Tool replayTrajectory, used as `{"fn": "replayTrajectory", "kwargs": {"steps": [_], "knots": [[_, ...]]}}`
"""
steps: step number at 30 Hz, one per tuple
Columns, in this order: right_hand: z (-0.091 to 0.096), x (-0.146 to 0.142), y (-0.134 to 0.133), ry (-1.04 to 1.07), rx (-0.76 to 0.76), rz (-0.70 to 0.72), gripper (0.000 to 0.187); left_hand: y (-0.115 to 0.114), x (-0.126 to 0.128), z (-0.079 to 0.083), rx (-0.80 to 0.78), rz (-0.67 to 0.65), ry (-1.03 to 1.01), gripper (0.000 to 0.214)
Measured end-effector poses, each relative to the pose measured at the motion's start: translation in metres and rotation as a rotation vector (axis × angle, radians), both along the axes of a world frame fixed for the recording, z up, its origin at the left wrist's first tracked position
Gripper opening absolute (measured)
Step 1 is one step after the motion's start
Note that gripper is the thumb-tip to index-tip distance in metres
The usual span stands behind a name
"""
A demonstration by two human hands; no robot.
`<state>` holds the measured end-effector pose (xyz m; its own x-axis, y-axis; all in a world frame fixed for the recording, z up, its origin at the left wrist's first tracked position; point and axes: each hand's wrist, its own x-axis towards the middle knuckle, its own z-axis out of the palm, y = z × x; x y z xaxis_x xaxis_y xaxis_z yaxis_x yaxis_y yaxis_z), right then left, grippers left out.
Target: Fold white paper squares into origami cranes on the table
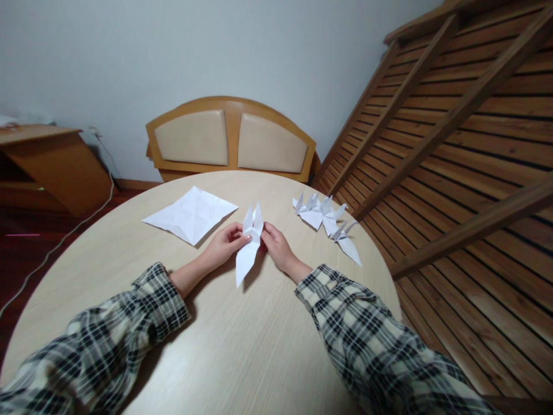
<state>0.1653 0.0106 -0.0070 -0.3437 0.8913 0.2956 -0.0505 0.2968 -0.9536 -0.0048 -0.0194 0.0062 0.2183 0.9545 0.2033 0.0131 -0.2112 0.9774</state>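
Note:
A partly folded white origami crane is held between my two hands above the round table. It has two narrow points directed away from me and a broad flap hanging toward me. My left hand pinches its left side, the thumb lying on the paper's middle. On the other side my right hand grips the right edge, with some fingers hidden behind the paper. Left of my hands lies a creased white paper sheet, flat on the table. Several finished paper cranes sit grouped at the right.
The round pale wooden table fills the foreground. Behind it stands a headboard with cream panels against the wall. A slatted wooden frame leans close on the right. At the left are a wooden desk and a white cable.

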Motion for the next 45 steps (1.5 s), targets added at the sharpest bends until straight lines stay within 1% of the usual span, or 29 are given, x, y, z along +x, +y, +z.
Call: {"fn": "replayTrajectory", "kwargs": {"steps": [2, 3, 5, 7, 8, 9, 11, 13, 15, 19, 24, 27, 29, 31, 32, 34, 36, 37, 39, 41, 43, 45], "knots": [[-0.001, -0.001, 0.002, -0.032, 0.045, -0.025, 0.024, 0.0, -0.001, 0.001, 0.05, 0.009, 0.047, 0.025], [-0.001, -0.001, 0.002, -0.041, 0.07, -0.049, 0.029, 0.001, -0.002, 0.001, 0.097, 0.05, 0.083, 0.024], [0.0, -0.002, 0.002, -0.06, 0.088, -0.083, 0.041, 0.002, -0.004, 0.001, 0.225, 0.187, 0.16, 0.022], [0.0, -0.002, 0.001, -0.073, 0.019, -0.074, 0.052, 0.004, -0.006, 0.0, 0.341, 0.3, 0.2, 0.02], [0.001, -0.002, 0.001, -0.08, -0.035, -0.051, 0.057, 0.005, -0.006, 0.0, 0.365, 0.316, 0.194, 0.018], [0.001, -0.002, 0.0, -0.086, -0.087, -0.025, 0.061, 0.005, -0.006, -0.001, 0.362, 0.307, 0.171, 0.017], [0.001, -0.001, -0.002, -0.101, -0.144, 0.026, 0.063, 0.006, -0.005, -0.002, 0.299, 0.263, 0.101, 0.017], [0.001, 0.0, -0.003, -0.112, -0.15, 0.07, 0.061, 0.005, -0.003, -0.003, 0.239, 0.244, 0.039, 0.018], [0.002, 0.0, -0.004, -0.111, -0.148, 0.096, 0.059, 0.005, -0.001, -0.003, 0.219, 0.244, 0.014, 0.019], [0.003, 0.001, -0.004, -0.096, -0.121, 0.117, 0.06, 0.004, -0.001, -0.001, 0.176, 0.199, -0.027, 0.02], [0.005, 0.002, -0.004, -0.091, -0.164, 0.143, 0.06, 0.0, 0.0, 0.005, 0.092, 0.127, -0.067, 0.022], [0.005, 0.003, -0.004, -0.086, -0.161, 0.151, 0.058, -0.002, 0.0, 0.005, 0.025, 0.1, -0.072, 0.026], [0.005, 0.004, -0.003, -0.082, -0.134, 0.158, 0.05, -0.001, 0.0, 0.003, 0.001, 0.086, -0.05, 0.028], [0.004, 0.003, -0.002, -0.087, -0.104, 0.149, 0.038, 0.001, -0.001, 0.0, 0.051, 0.136, -0.005, 0.027], [0.004, 0.003, -0.002, -0.09, -0.089, 0.132, 0.033, 0.002, -0.002, -0.001, 0.11, 0.19, 0.027, 0.027], [0.004, 0.001, -0.001, -0.084, -0.038, 0.074, 0.024, 0.003, -0.003, -0.001, 0.278, 0.336, 0.124, 0.027], [0.006, 0.0, -0.002, -0.074, 0.081, -0.022, 0.016, 0.003, -0.005, 0.001, 0.46, 0.461, 0.287, 0.022], [0.007, -0.001, -0.003, -0.079, 0.16, -0.078, 0.012, 0.003, -0.005, 0.003, 0.536, 0.493, 0.382, 0.017], [0.011, -0.002, -0.006, -0.111, 0.309, -0.178, 0.008, 0.001, -0.006, 0.008, 0.643, 0.489, 0.534, 0.012], [0.014, -0.002, -0.009, -0.141, 0.402, -0.231, 0.007, -0.001, -0.005, 0.012, 0.688, 0.457, 0.62, 0.014], [0.015, -0.002, -0.01, -0.14, 0.458, -0.249, 0.009, -0.003, -0.004, 0.015, 0.705, 0.45, 0.661, 0.016], [0.015, -0.002, -0.011, -0.126, 0.501, -0.256, 0.011, -0.004, -0.003, 0.015, 0.708, 0.455, 0.657, 0.02]]}}
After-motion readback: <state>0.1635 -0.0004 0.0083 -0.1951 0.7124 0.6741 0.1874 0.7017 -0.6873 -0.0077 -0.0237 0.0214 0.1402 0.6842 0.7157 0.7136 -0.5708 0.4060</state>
